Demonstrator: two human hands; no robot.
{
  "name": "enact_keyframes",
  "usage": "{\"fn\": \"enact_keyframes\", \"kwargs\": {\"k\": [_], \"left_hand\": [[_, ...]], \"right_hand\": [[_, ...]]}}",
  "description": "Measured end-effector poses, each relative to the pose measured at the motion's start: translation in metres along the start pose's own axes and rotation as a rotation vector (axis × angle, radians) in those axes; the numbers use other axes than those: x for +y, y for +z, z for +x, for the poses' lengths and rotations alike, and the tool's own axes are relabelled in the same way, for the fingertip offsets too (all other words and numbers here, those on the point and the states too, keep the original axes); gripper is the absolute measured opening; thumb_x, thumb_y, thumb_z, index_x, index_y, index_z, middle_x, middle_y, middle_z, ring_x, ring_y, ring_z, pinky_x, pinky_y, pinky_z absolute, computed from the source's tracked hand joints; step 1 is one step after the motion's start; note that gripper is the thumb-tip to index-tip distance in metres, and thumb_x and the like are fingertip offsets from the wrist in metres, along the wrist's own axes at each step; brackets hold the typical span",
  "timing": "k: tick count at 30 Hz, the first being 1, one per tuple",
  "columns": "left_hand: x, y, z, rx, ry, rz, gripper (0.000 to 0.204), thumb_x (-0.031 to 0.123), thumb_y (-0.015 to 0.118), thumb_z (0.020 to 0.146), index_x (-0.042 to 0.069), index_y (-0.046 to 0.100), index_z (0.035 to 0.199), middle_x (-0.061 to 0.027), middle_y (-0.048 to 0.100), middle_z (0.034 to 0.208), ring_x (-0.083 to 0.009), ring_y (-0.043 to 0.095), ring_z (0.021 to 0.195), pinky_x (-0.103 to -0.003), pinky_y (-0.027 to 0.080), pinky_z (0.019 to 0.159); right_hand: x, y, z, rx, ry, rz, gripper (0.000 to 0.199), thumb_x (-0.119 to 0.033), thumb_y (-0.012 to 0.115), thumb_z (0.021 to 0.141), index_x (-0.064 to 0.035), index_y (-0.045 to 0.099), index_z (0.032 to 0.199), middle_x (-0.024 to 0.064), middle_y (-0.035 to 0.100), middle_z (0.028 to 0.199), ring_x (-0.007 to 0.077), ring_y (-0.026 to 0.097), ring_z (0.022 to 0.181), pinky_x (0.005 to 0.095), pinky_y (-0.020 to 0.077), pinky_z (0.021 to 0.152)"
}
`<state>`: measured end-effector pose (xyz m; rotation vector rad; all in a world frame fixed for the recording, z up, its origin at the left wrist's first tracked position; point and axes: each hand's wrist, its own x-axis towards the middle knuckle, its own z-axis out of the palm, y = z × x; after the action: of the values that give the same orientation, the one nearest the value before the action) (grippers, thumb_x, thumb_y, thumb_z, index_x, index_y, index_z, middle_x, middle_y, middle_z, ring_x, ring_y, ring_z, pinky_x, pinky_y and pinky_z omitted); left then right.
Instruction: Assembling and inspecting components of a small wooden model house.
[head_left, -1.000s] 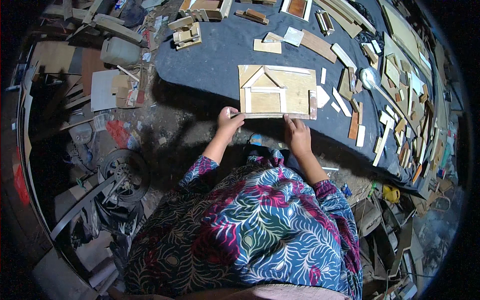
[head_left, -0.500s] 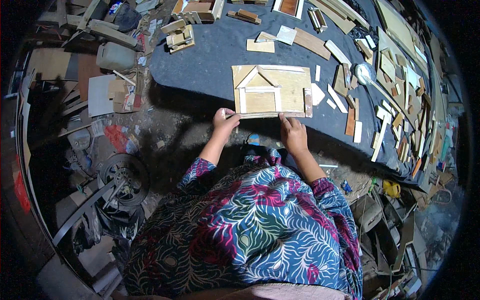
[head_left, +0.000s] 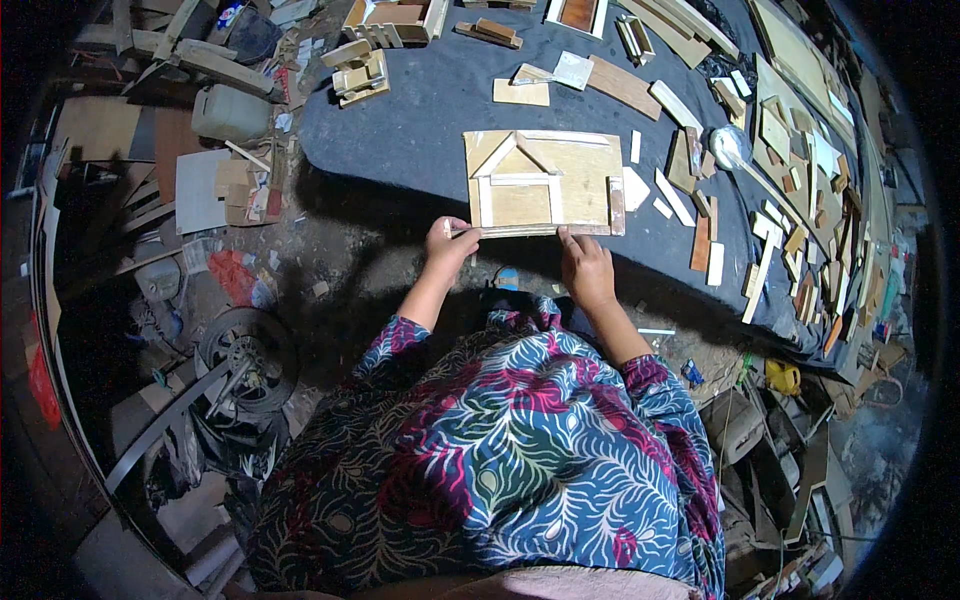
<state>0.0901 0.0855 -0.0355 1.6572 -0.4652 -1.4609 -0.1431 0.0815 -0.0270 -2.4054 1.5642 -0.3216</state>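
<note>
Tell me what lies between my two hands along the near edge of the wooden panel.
A thin wooden strip spans from the left hand to the right hand, in the head view.

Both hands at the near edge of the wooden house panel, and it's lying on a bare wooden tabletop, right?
Not quite. The left hand and right hand are at the near edge of the wooden house panel, but it lies on a dark blue-grey cloth, not bare wood. The head view shows it.
</note>
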Motion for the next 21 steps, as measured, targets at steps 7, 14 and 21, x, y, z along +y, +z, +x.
{"fn": "enact_keyframes", "kwargs": {"k": [7,14,21], "left_hand": [[-0.0004,0.0003,0.0005,0.003,-0.004,-0.004,0.024,0.004,0.063,0.067,0.007,0.044,0.082,-0.0042,0.049,0.082,-0.0138,0.052,0.071,-0.026,0.048,0.061],[0.0004,0.0010,0.0010,0.011,-0.021,-0.002,0.021,0.004,0.062,0.068,0.007,0.045,0.080,-0.0033,0.049,0.081,-0.0139,0.052,0.072,-0.027,0.048,0.062],[-0.0024,-0.0014,0.0037,0.005,-0.057,-0.019,0.022,0.004,0.062,0.068,0.007,0.044,0.080,-0.0034,0.049,0.081,-0.0146,0.052,0.071,-0.028,0.049,0.064]], "right_hand": [[0.0008,0.0001,-0.0001,-0.027,0.015,0.009,0.049,-0.009,0.053,0.066,-0.0128,0.048,0.115,0.0077,0.052,0.088,0.0231,0.051,0.081,0.0341,0.0382,0.067],[0.0001,-0.0014,-0.0004,-0.053,0.029,0.005,0.051,-0.009,0.054,0.066,-0.0126,0.047,0.116,0.0076,0.052,0.090,0.0227,0.050,0.083,0.0342,0.0379,0.068],[0.0026,0.0025,-0.0009,-0.044,0.012,-0.007,0.049,-0.009,0.052,0.067,-0.0131,0.047,0.116,0.0072,0.052,0.087,0.0226,0.050,0.082,0.0340,0.0376,0.068]]}}
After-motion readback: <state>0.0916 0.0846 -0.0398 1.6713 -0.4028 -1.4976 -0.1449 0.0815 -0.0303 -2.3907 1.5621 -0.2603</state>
